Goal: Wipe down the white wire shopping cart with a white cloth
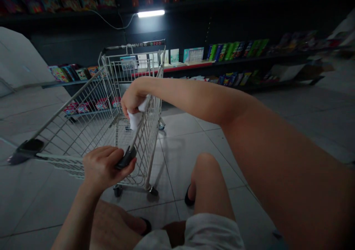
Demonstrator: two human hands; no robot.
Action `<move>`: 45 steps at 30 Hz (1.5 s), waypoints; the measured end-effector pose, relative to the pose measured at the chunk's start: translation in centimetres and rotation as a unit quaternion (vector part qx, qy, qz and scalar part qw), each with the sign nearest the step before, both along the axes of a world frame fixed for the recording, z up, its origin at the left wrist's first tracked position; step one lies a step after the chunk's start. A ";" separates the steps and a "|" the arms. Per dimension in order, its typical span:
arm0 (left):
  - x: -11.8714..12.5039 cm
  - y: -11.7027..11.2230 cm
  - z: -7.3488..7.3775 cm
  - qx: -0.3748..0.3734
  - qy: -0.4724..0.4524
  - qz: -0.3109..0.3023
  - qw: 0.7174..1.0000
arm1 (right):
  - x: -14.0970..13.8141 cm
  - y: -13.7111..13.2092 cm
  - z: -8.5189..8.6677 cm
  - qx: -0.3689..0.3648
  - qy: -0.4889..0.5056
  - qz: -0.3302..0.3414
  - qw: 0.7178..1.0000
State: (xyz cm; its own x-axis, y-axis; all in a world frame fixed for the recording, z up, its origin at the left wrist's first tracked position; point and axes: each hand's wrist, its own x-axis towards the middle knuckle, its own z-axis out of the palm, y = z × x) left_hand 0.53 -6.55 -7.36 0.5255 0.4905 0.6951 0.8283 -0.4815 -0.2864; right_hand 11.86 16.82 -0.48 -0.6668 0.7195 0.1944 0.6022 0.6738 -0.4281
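A wire shopping cart (pixel 91 105) stands on the tiled floor in front of me, its basket holding nothing I can see. My left hand (pixel 104 166) is closed around the black end cap (pixel 126 157) of the cart's handle at the near right corner. My right hand (pixel 132 99) reaches across and presses a white cloth (pixel 135 117) against the top rail of the cart's right side, fingers closed on the cloth. My bare knees and white shorts show at the bottom of the view.
Dark shelving (pixel 235 59) with colourful books and packets runs along the back wall under a lit tube lamp (pixel 151 13). Low shelves with packets (pixel 83 107) stand behind the cart. Grey floor tiles (pixel 291 109) stretch to the right.
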 end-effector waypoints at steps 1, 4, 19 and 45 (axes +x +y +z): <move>-0.2 0.1 0.0 -0.003 -0.002 -0.003 1.000 | 0.1 -0.4 1.1 -0.042 -0.073 0.041 0.996; -1.1 0.6 0.2 -0.011 -0.004 -0.011 1.000 | 0.4 -2.9 2.6 -0.103 -0.257 0.143 0.950; -4.1 1.8 0.0 -0.044 -0.007 -0.024 0.999 | -2.6 -9.2 1.8 -0.133 -0.245 0.323 0.904; -3.3 4.9 5.5 -0.421 0.032 0.171 0.890 | 6.4 -3.2 -7.5 0.240 0.149 -0.150 0.948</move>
State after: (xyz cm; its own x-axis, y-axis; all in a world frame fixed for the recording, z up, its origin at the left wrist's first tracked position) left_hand -2.73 -1.63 -1.87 0.2707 0.9624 -0.0206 0.9627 -0.2706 0.0051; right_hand 18.25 13.65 -7.94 -0.3107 0.6487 0.6947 0.6973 0.6523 -0.2972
